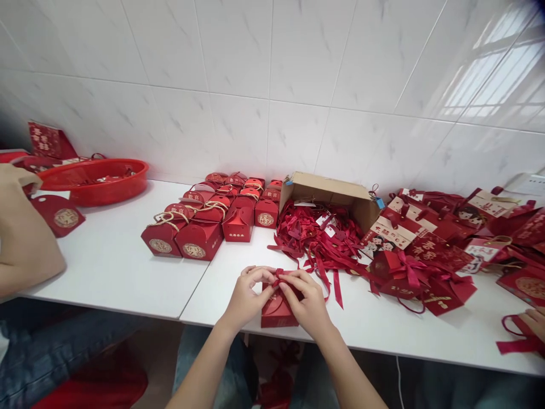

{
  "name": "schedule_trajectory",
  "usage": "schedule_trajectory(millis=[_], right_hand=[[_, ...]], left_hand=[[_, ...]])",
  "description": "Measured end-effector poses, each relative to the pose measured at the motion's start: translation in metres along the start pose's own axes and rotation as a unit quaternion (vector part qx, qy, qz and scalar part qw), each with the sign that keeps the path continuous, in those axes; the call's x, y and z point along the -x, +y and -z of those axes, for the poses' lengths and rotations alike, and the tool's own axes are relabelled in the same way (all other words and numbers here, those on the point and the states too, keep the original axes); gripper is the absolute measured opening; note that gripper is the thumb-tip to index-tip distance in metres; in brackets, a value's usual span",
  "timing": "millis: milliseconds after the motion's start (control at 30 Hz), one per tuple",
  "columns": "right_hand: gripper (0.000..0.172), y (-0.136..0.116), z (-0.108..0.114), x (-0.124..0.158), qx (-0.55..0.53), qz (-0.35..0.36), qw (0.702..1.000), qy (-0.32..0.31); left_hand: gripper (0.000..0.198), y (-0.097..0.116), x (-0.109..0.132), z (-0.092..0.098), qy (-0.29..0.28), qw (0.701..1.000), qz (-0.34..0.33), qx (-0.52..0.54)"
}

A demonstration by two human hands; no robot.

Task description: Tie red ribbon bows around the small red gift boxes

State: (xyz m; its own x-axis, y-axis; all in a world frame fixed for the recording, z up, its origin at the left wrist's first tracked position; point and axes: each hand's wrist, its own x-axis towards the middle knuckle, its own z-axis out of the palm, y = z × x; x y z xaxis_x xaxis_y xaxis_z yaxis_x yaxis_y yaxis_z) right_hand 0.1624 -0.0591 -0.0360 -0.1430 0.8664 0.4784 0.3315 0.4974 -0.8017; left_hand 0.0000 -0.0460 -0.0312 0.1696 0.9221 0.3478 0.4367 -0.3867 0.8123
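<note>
A small red gift box [277, 312] stands near the front edge of the white table [128, 267], with a red ribbon [281, 278] at its top. My left hand [249, 295] pinches the ribbon from the left side. My right hand [307, 298] pinches it from the right, fingers curled together. Both hands rest against the box's upper part. The box's lower front face shows between my wrists.
Several finished red boxes [204, 227] stand in rows behind. A tipped cardboard carton [327, 193] spills red ribbons [319, 238]. Flat and tied red boxes [426, 250] pile at the right. A red basin [96, 179] sits far left. Other people's arm [21, 233] and hand [534, 321] flank me.
</note>
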Motion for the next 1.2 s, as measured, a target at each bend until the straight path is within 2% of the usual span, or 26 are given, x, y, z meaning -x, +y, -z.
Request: schedule_trajectory(millis=[133, 300, 433, 533, 667, 800, 867, 933, 1100, 1200], right_hand=[[0.022, 0.002, -0.001, 0.005, 0.036, -0.005, 0.999, 0.037], [0.014, 0.003, -0.003, 0.01, 0.061, -0.06, 0.992, 0.088], [0.015, 0.006, -0.002, 0.01, -0.037, -0.151, 0.987, 0.037], [0.022, 0.007, -0.001, 0.008, -0.115, -0.186, 0.976, -0.016], [0.025, 0.005, -0.001, 0.01, -0.165, -0.186, 0.968, -0.033], [0.025, 0.002, -0.005, 0.014, -0.205, -0.199, 0.958, 0.009], [0.025, 0.001, -0.007, 0.015, -0.207, -0.206, 0.956, 0.026], [0.025, 0.0, -0.009, 0.017, -0.194, -0.205, 0.959, 0.033], [0.034, 0.002, -0.005, 0.021, -0.136, -0.213, 0.965, 0.065], [0.027, 0.007, 0.005, 0.019, -0.074, -0.178, 0.979, 0.062]], left_hand=[[0.009, -0.002, 0.002, -0.004, 0.019, 0.999, -0.03, -0.04], [0.01, -0.006, 0.004, -0.009, 0.038, 0.998, -0.016, -0.043], [0.013, -0.008, 0.004, -0.013, 0.049, 0.999, -0.008, -0.013], [0.013, -0.008, 0.002, -0.016, 0.039, 0.999, 0.0, 0.021], [0.014, -0.005, -0.002, -0.016, 0.009, 0.997, -0.003, 0.071], [0.015, 0.001, 0.004, -0.01, 0.033, 0.997, -0.036, 0.053], [0.016, 0.002, 0.01, -0.007, 0.012, 0.997, -0.053, 0.046], [0.017, 0.0, 0.015, -0.006, -0.008, 0.998, -0.046, 0.048], [0.012, -0.007, 0.017, -0.007, 0.004, 0.997, 0.017, 0.079], [0.012, -0.006, 0.013, -0.002, -0.035, 0.995, 0.014, 0.089]])
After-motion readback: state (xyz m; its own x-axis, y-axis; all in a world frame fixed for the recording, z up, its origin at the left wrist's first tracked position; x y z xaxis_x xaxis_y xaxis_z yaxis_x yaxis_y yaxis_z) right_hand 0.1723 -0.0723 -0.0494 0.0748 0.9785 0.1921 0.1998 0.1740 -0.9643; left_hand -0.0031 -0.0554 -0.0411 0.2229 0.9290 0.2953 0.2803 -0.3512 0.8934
